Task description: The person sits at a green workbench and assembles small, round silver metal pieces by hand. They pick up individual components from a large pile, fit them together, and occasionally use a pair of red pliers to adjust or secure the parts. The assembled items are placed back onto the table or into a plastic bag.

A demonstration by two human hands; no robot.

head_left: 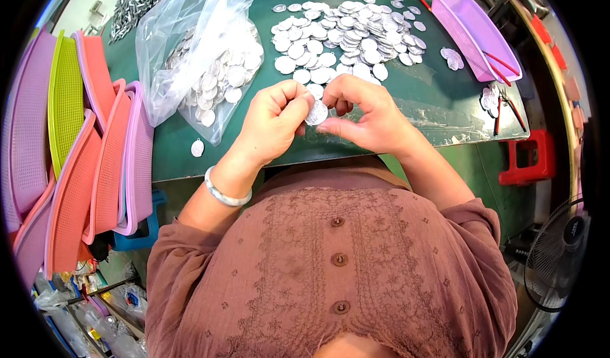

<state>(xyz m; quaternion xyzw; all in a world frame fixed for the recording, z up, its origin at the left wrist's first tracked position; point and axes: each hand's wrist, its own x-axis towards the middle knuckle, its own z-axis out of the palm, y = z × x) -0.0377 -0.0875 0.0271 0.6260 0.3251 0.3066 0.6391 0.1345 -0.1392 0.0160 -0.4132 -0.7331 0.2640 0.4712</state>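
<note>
A round silver-coloured medallion [316, 112] is held up in front of me at the table's near edge. My left hand [278, 117] pinches its left side between thumb and fingers, and a pale bangle circles that wrist. From the right, my right hand [365, 113] has its curled fingers and thumb at the medallion's other edge. Just beyond both hands spreads a loose heap of similar medallions [356, 34]. To the left, a clear plastic bag [190, 59] lies with many more inside it. One single medallion [197, 147] rests near the table's front left.
Stacked pink, purple and green plastic baskets [67, 103] stand at the left. A purple basket [470, 30] sits at the back right of the green table [279, 143], near red-handled pliers [508, 111]. A red stool [530, 158] and a fan [556, 250] stand at right.
</note>
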